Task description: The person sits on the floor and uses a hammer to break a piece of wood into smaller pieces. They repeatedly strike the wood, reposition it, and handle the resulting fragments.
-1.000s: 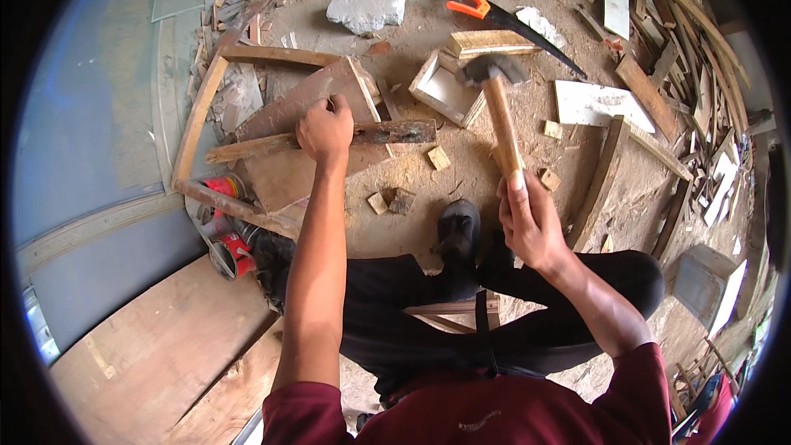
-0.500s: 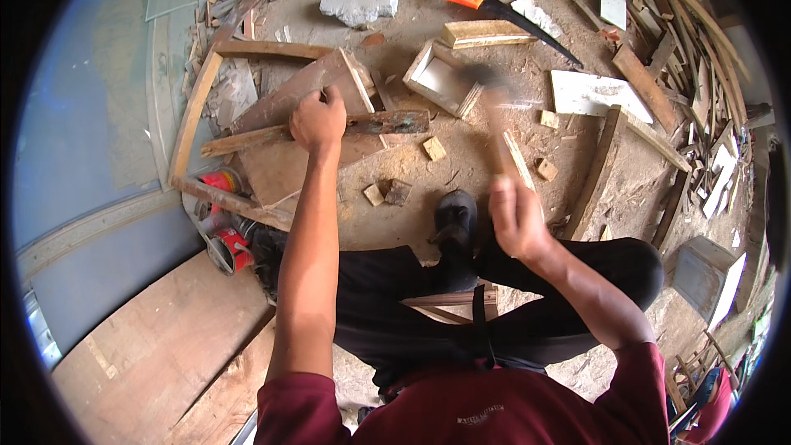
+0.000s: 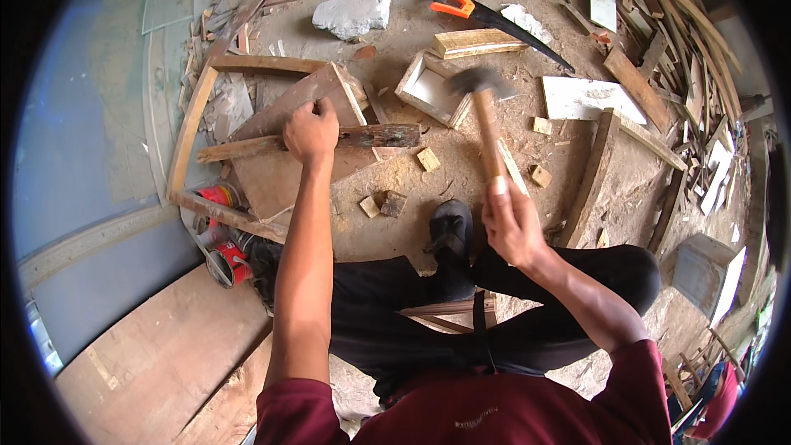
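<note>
My left hand (image 3: pixel 311 132) is closed round a worn wooden batten (image 3: pixel 383 136), which lies across a slanted brown board (image 3: pixel 280 177). The batten's right end is dark and rough; its left end is lighter. My right hand (image 3: pixel 512 222) grips the lower part of a hammer's wooden handle (image 3: pixel 488 136). The hammer's dark head, slightly blurred, is at the far end, to the right of the batten and apart from it. Just left of the hammer head sits a small open wooden box (image 3: pixel 409 92) with a white inside.
A handsaw (image 3: pixel 453 2) with an orange handle lies beyond, near grey stone chunks (image 3: pixel 353 15). Small wood blocks (image 3: pixel 428 159) dot the floor. A wooden frame (image 3: pixel 191 128) and red cans (image 3: pixel 231 264) stand left. Scrap wood (image 3: pixel 700 74) is heaped at right.
The hammer, strongly blurred before, shows more sharply now. My left hand stays on the batten, and the whole view has shifted slightly.
</note>
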The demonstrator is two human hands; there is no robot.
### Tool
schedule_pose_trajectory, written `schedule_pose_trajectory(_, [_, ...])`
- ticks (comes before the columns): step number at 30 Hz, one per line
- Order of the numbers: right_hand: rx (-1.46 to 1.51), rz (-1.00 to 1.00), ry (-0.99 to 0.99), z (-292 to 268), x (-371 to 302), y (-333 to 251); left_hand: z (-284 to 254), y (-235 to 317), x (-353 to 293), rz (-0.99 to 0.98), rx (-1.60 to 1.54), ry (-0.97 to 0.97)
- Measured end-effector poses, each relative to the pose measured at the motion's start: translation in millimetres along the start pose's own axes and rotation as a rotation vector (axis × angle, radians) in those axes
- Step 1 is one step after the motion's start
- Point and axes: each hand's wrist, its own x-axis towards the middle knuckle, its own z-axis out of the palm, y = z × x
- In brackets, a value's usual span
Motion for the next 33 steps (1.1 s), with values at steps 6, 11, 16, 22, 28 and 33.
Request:
schedule_pose_trajectory(6, [-0.403,-0.257,0.103,-2,-8,16,-1,1,1,-0.019,0.025,-0.036])
schedule_pose_trajectory(11, [-0.594,0.02,-0.057,4,-13,32,0,2,9,-0.047,0.012,-0.031])
schedule_pose_trajectory(16, [-0.502,0.01,0.063,-1,5,-5,-2,4,1,-0.051,-0.003,-0.012])
schedule_pose_trajectory(22, [-0.563,0.0,0.11,-6,26,-22,-2,6,-2,-0.061,-0.007,-0.015])
schedule_pose_trajectory(28, [-0.138,0.26,0.043,-7,18,-67,1,-1,3,-0.027,-0.021,-0.014])
schedule_pose_trajectory(33, [0.54,0.326,-0.017,-6,1,-123,4,-36,-1,0.221,-0.383,-0.044])
